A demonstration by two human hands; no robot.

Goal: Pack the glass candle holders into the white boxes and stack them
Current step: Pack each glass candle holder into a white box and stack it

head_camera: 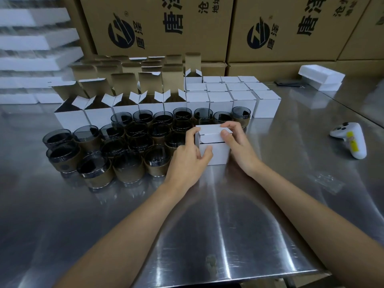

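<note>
a white box (218,151) stands on the steel counter (228,215), held by both hands. the left hand (188,161) grips its left side, thumb on the front; the right hand (236,144) pinches the lid flap (211,135). dark glass candle holders (128,146) cluster just to its left, with open boxes (99,113) and closed boxes (228,94) behind.

One left hand (187,163) and one right hand (236,146) grip one white box (218,154), the landmark. Left of it stand roughly two dozen glass candle holders (140,142); overlap prevents an exact count. Behind it, eleven closed white boxes (220,100) show their tops, in rows of four, four and three. Behind and left, five open white boxes (97,116) form the nearest row, more beyond uncounted. Right of it lies one white controller (353,140).
</note>
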